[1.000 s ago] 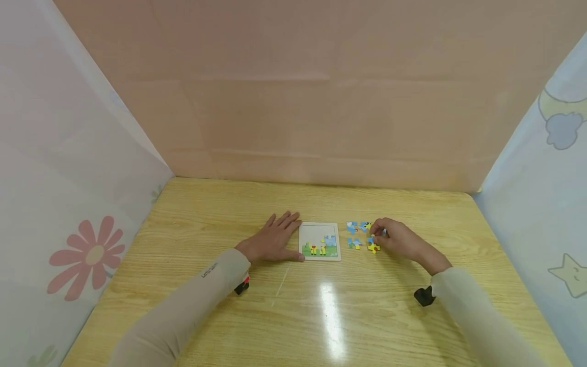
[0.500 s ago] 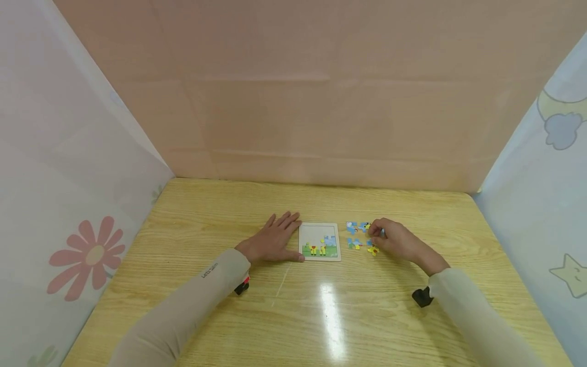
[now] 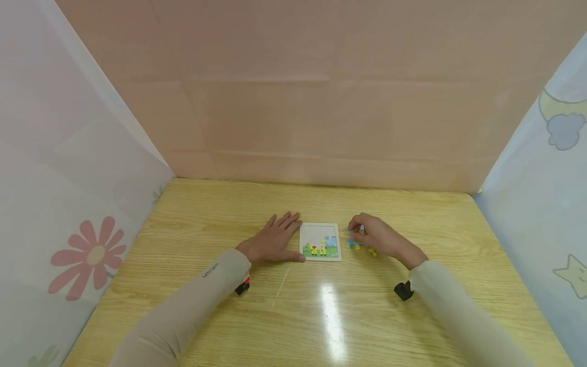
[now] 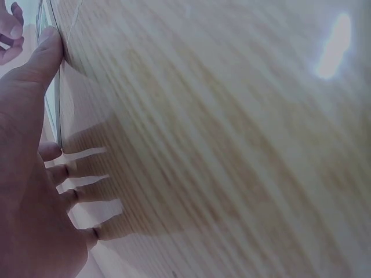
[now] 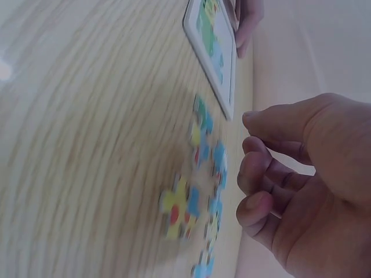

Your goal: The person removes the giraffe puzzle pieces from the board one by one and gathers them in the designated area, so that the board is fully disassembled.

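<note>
A small white puzzle board (image 3: 320,242) lies mid-table, its lower part filled with green, yellow and blue pieces. My left hand (image 3: 276,237) rests flat on the wood beside it, with the thumb (image 4: 40,55) against the board's left edge (image 4: 56,110). Several loose puzzle pieces (image 5: 185,202), blue, yellow and red, lie to the right of the board (image 5: 214,49). My right hand (image 3: 372,236) hovers over them with curled fingers (image 5: 258,174). In the right wrist view nothing shows between its thumb and fingers. In the head view the hand hides most of the loose pieces (image 3: 353,245).
The wooden table (image 3: 321,306) is walled in by a pink panel (image 3: 321,102) at the back and printed fabric screens (image 3: 69,178) on both sides. Black wrist mounts (image 3: 403,290) sit under both sleeves.
My right hand has moved left across the loose pieces toward the board, and now covers the ones nearest it. The left hand and the board have stayed put.
</note>
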A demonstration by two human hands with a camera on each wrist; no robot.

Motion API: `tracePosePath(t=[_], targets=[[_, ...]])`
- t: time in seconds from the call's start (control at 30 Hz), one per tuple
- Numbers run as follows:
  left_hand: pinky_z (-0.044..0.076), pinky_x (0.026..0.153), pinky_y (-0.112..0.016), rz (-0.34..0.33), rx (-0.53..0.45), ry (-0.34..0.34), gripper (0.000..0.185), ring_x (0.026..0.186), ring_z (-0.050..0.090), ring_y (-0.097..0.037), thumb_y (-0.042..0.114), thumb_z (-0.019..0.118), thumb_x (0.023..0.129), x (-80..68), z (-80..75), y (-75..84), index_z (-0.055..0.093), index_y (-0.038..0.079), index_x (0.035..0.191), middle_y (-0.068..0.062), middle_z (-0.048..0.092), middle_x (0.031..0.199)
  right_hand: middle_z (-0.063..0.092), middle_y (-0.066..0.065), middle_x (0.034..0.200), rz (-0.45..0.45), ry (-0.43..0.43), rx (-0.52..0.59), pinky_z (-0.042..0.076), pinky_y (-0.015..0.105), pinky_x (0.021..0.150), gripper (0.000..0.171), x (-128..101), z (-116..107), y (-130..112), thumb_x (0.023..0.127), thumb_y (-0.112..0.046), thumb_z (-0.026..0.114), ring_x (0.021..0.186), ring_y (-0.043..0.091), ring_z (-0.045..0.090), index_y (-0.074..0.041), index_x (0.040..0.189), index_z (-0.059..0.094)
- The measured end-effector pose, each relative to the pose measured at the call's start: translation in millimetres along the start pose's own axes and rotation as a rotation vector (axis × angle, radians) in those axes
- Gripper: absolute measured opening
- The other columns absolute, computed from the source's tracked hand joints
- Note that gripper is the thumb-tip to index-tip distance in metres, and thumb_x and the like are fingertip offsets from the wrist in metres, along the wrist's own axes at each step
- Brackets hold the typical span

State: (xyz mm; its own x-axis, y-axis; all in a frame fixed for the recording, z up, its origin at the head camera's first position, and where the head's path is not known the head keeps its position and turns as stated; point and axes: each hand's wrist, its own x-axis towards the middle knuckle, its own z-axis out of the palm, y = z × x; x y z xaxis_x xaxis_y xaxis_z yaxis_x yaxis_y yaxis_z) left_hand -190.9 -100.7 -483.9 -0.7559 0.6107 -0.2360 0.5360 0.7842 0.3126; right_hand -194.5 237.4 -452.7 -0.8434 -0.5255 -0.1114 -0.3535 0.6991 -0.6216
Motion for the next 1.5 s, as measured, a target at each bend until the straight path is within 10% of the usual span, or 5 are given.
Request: tracePosePath(t=[0.67, 1.5], targets=[[0.007, 0.137, -0.062, -0.022, 0.004, -0.006, 0.107, 0.171, 0.004, -0.028, 0.080, 0.059, 0.093, -1.9, -4.0, 4.3, 0.023, 0.016, 0.171, -0.004, 0.008, 0.183, 0.072, 0.011, 0.116, 0.022, -0.104, -0.051, 0.058, 0.046, 0.096, 0.023, 26, 18, -24, 0.100, -0.011, 0.072, 0.107, 0.024, 0.068, -0.003, 0.121, 0.070], [0.007, 0.137, -0.062, -0.015, -0.016, -0.004, 0.107, 0.171, 0.004, -0.029, 0.078, 0.061, 0.094, -2.5, -3.8, 6.6, 0.023, 0.015, 0.171, -0.005, 0.007, 0.183, 0.068, 0.007, 0.104, 0.039, -0.168, 0.006, 0.052, 0.034, 0.081, 0.022, 30, 23, -31, 0.096, -0.010, 0.078, 0.088, 0.018, 0.058, -0.006, 0.113, 0.064]])
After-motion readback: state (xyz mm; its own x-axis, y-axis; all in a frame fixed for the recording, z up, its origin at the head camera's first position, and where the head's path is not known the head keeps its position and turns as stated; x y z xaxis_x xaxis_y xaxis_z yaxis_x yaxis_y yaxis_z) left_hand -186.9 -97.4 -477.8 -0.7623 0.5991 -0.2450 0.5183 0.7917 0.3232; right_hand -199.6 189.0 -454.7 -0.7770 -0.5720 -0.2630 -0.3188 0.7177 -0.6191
